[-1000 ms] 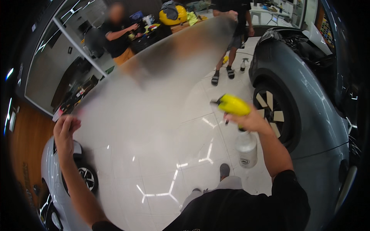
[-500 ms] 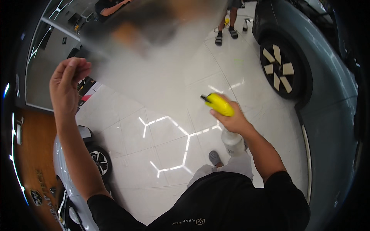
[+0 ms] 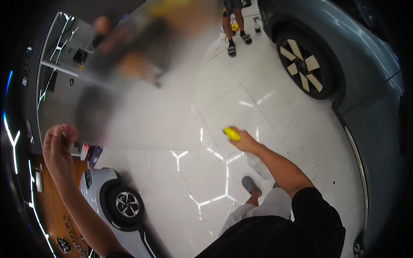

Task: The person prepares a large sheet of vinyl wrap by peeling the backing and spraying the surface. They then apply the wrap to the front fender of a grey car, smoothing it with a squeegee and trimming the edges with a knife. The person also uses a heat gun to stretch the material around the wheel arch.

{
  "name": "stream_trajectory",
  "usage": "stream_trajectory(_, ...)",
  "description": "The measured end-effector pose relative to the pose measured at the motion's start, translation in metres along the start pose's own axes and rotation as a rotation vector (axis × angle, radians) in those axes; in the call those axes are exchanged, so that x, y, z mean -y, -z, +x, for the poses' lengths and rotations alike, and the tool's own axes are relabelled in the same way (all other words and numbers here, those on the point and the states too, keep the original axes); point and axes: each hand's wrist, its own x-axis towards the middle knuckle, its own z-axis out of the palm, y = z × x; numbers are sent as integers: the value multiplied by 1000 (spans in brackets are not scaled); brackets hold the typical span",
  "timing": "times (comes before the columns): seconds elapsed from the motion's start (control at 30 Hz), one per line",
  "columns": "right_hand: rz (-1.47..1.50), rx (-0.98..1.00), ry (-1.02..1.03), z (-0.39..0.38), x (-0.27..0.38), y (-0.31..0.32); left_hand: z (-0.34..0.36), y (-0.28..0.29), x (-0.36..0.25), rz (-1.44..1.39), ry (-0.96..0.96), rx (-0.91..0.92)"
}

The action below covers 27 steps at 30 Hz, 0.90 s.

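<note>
My left hand [image 3: 59, 150], at the left, pinches the corner of a large translucent film sheet [image 3: 142, 116], which stretches up and away across the view and blurs what lies behind it. My right hand [image 3: 246, 142] is closed round a spray bottle with a bright yellow trigger head [image 3: 231, 133], low at centre right beside the sheet's lower edge. The bottle's body is mostly hidden under my hand and forearm. My feet in grey clogs stand on glossy white tiles below.
A blue-grey car [image 3: 365, 77] with a spoked wheel [image 3: 303, 64] lines the right. A silver car [image 3: 97, 193] is at lower left. Another person's legs [image 3: 238, 26] stand at the top, near a floor spray bottle [image 3: 257, 26]. A second person [image 3: 101, 28] shows blurred behind the sheet.
The view has tipped down and turned. My left hand rose, then came lower and further left with the sheet. The spray bottle in my right hand is further from the blue-grey car's wheel.
</note>
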Motion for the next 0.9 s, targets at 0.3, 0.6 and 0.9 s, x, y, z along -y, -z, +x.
stream_trajectory(0.3, 122, -754, 170, 204, 139, 249, -27, -69, -22, -34, 65, -119)
stream_trajectory(0.6, -74, -733, 215, 15, 59, 232, -84, -171, -37, -53, -223, 200)
stream_trajectory(0.9, -269, -1117, 128, -96, 109, 388, -109, -291, -42, -52, -386, 366)
